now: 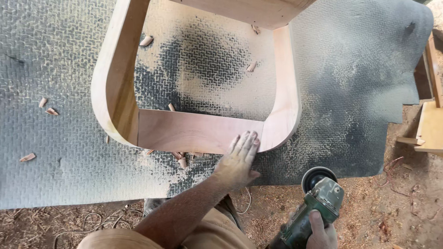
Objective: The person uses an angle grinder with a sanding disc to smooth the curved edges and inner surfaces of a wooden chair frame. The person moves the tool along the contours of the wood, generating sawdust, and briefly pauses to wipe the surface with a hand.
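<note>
**Hand on the frame, grinder held low**

On the dusty black textured mat (55, 152) lies a rounded wooden frame (194, 131), its near rail running left to right, wood chips (182, 161) scattered about. Left hand (240, 159) rests flat on that rail, fingers (247, 140) together. Right hand (320, 233) grips a green angle grinder (314, 207), disc pointing away, over sawdust floor (369, 212).

One head-worn camera looks steeply down, close over the wooden frame (194, 124) (a single view only).
</note>
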